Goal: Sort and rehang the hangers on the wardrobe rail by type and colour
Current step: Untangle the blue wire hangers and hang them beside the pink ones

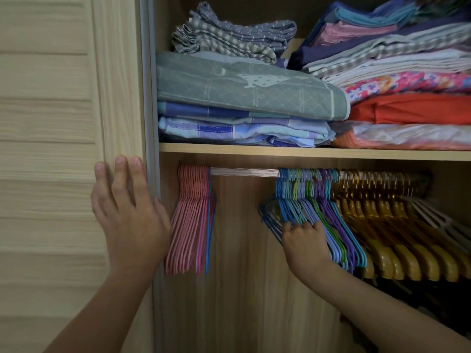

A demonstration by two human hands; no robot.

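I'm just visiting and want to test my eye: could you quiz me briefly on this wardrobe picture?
1. True or false: the left hand holds a hanger.
2. Which group do the right hand fingers touch? A pink hangers B blue, green and purple hangers C yellow wooden hangers
3. What lies between the pink group and the mixed group?

Key
1. False: it rests flat against the wardrobe door.
2. B
3. A bare stretch of rail.

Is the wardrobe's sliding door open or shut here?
Open: the door sits left, left hand flat on it, exposing shelf and rail.
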